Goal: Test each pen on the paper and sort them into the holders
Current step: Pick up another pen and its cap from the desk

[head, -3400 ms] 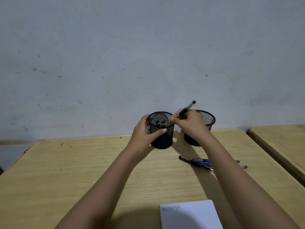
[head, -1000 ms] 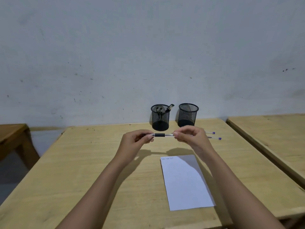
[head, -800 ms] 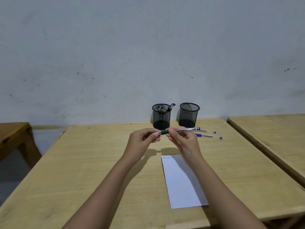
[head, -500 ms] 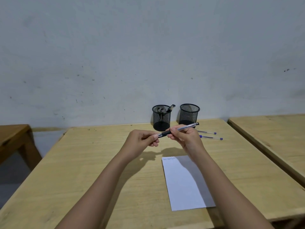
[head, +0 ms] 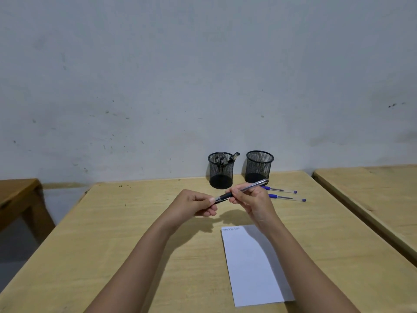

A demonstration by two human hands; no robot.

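Pen (head: 252, 186) was level between the hands a second ago; now it's tilted, far end up toward the right holder (head: 259, 168). Left hand (head: 196, 205) pinches the black cap end and right hand (head: 250, 199) pinches the barrel at the grip. Looks like uncapping; can't tell if the cap is off. Test stroke not yet made.

Pen has a clear plastic barrel and a black grip. Holders are black wire-mesh cylinders: left holder (head: 221, 175) has three black pens, the right looks empty. Two slim blue pens (head: 279, 190) lie on the wood-grain surface (head: 135, 222). Paper (head: 252, 267) is flat and white, with scribbles at its top edge.
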